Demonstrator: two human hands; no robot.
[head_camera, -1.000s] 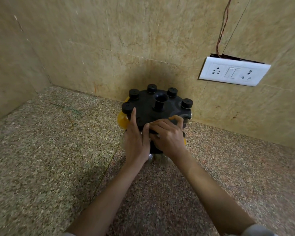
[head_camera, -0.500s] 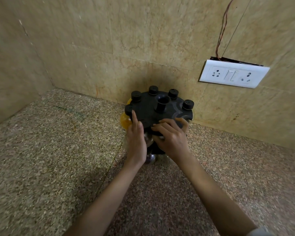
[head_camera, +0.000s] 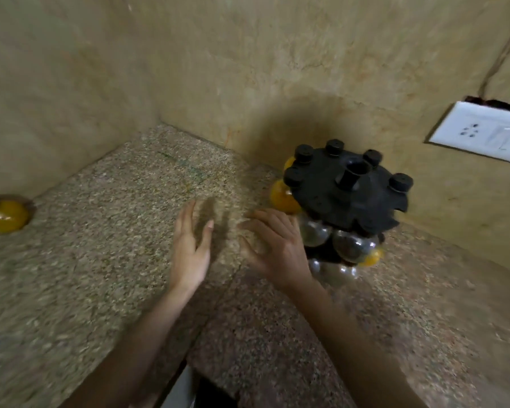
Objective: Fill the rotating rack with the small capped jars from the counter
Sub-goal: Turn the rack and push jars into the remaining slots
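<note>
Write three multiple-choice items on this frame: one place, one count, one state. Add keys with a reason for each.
1. Where is the loose yellow jar?
A. far left on the counter, by the wall
B. at the near counter edge
C. beneath the wall socket

2. How many black caps stand up on top of the rack?
A. two
B. five
C. nine

3. The left hand and right hand are:
A. open, holding nothing
B. both gripping the rack
C. each pinching a jar

Key:
1 A: the jar sits at the left edge of the view, close to the wall.
2 B: five caps show around the centre post.
3 A: the fingers are spread with nothing in them.
</note>
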